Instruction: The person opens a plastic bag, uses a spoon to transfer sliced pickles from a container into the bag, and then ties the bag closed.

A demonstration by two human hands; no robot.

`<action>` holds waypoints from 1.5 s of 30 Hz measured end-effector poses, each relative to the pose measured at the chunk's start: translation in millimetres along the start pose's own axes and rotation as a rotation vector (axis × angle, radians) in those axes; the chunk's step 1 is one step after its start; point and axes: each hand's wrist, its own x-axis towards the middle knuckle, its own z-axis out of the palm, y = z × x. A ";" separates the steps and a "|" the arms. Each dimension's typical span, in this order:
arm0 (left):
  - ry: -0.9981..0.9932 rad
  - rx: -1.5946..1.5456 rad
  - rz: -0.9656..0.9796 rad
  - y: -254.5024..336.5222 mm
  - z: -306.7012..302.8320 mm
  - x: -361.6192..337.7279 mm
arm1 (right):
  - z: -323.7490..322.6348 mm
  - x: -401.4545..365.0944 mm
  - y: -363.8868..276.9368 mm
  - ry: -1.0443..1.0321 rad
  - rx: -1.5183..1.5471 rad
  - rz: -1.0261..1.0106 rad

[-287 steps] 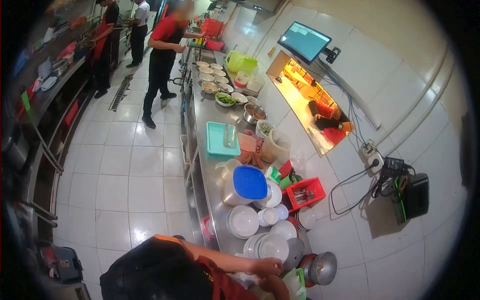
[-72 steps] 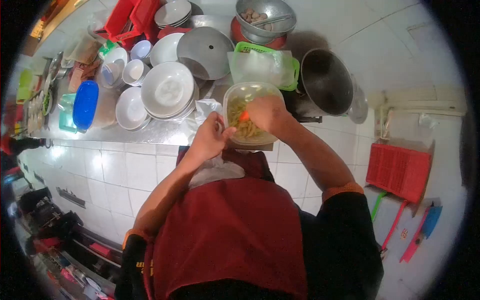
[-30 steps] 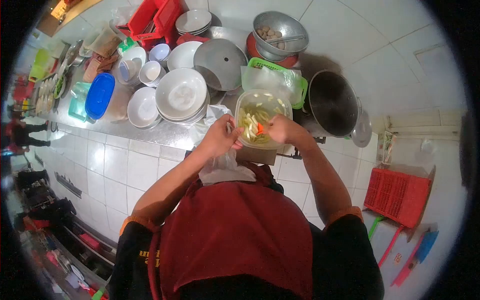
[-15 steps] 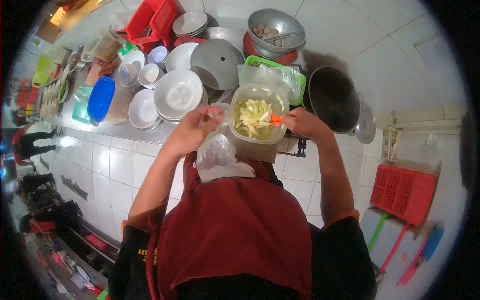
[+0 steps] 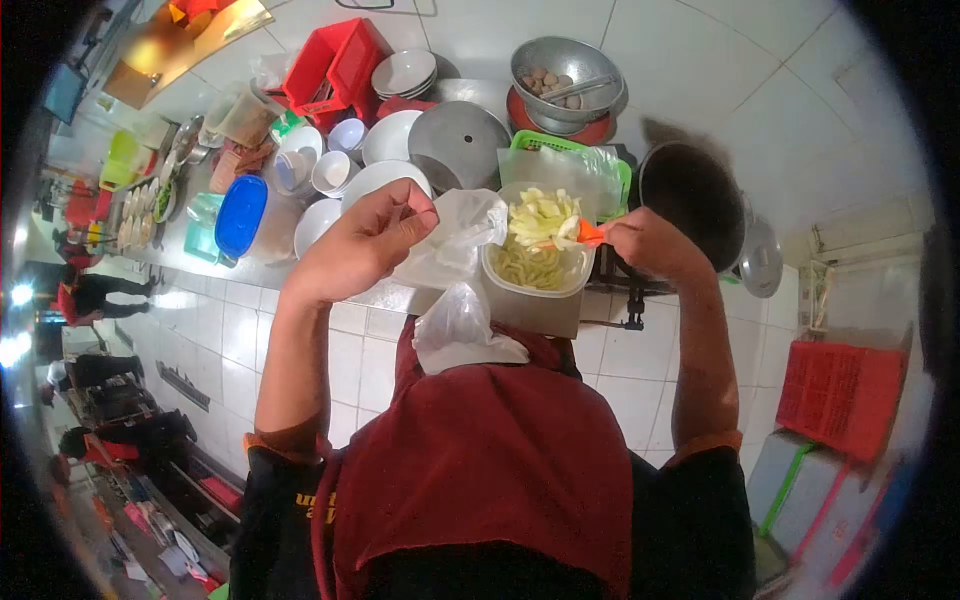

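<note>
My right hand [image 5: 650,240] is closed round an orange utensil [image 5: 590,234]. Pale yellow-green pieces [image 5: 545,215] are heaped at the utensil's end, above a clear square container [image 5: 538,285] that holds more of them. My left hand [image 5: 368,240] is raised with curled fingers, thumb near the fingertips; whether something thin is pinched there is too small to tell. Beside it, an open clear plastic bag [image 5: 455,235] lies left of the container. Another clear bag [image 5: 462,325] sits at the table's front edge.
White bowls [image 5: 385,180], a round grey lid [image 5: 458,145] and a green basket [image 5: 619,185] stand behind. A metal colander [image 5: 567,75] holds round items. At the right is a large dark pot [image 5: 692,205], at the left a blue-lidded container [image 5: 241,217]. People [image 5: 100,290] stand far left.
My right hand has lifted a heap of pieces up from the container. My left hand has risen away from the bag, which now spreads wider. The whole view has shifted slightly.
</note>
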 end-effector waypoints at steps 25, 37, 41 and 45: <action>0.109 0.368 0.339 31.3 30.0 21.8 | -31.6 -4.7 -108.5 -0.142 0.168 -0.007; -0.131 0.305 0.321 41.9 32.3 21.8 | -33.3 10.8 -109.7 -0.111 0.041 0.037; -0.205 0.389 0.345 43.9 26.8 24.7 | -21.2 17.1 -111.6 -0.044 0.044 0.005; -0.230 0.381 0.370 44.7 30.3 25.6 | -13.1 25.8 -127.7 -0.090 0.026 -0.002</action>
